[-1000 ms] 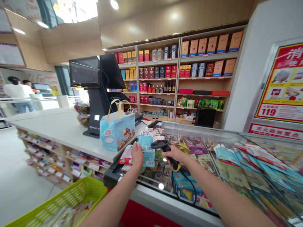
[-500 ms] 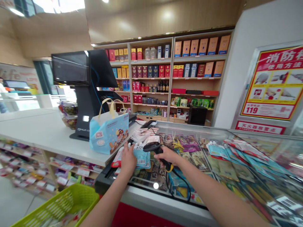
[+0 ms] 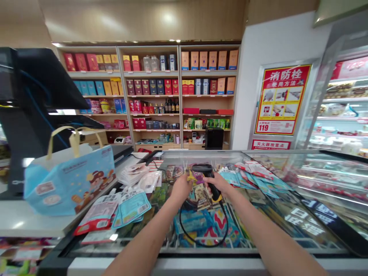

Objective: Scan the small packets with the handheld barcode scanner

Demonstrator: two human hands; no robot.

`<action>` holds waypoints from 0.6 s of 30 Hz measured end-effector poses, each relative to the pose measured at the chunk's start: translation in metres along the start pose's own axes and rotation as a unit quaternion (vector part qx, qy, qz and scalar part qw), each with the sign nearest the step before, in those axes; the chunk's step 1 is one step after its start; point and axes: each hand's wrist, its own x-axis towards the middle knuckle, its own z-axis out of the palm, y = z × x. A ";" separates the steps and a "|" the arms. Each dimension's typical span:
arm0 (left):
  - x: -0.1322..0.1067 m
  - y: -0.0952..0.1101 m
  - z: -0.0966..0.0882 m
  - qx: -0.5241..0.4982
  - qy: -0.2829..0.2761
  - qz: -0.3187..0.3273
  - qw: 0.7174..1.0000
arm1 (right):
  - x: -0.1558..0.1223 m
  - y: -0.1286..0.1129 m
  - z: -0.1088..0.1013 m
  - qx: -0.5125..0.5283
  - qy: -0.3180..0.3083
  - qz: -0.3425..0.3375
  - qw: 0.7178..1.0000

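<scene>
My right hand (image 3: 216,184) is closed round the handle of a black barcode scanner (image 3: 202,168), held above the glass lid with its head pointing left. The scanner's black cable (image 3: 198,242) hangs in a loop below. My left hand (image 3: 182,188) is just left of the scanner, over the glass; its fingers look partly bent and apart, with nothing visible in them. To the left, blue spouted pouches (image 3: 132,207) and a red-and-white pouch (image 3: 99,212) lie on the glass. More blue and red pouches (image 3: 260,176) are spread on the right.
A glass-topped freezer (image 3: 201,251) holds packaged goods. A blue carrier bag (image 3: 71,180) stands on the white counter (image 3: 34,226) by a black register (image 3: 43,88). White packets (image 3: 133,174) are piled at the freezer's left. Shelves of boxes (image 3: 149,73) line the back wall.
My view has turned right. My left hand has left the pouches at the left and come beside the scanner. My right hand still grips the scanner. The green basket is out of view.
</scene>
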 end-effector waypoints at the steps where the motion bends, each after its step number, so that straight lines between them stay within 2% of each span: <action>1: 0.008 0.013 0.015 -0.044 -0.024 -0.007 0.999 | -0.004 -0.001 -0.013 0.000 0.016 -0.002 1.000; 5: 0.035 0.061 0.069 -0.140 -0.072 -0.027 0.987 | -0.017 -0.001 -0.065 0.001 0.082 -0.012 0.997; 9: 0.054 0.090 0.105 -0.102 -0.087 -0.058 0.989 | -0.023 0.004 -0.101 0.013 0.143 -0.022 0.989; 13: 0.069 0.096 0.122 -0.059 -0.089 -0.076 0.991 | -0.021 0.009 -0.113 0.029 0.173 -0.029 0.984; 18: 0.076 0.096 0.133 -0.074 -0.108 -0.091 0.987 | -0.019 0.009 -0.110 0.017 0.155 -0.048 0.987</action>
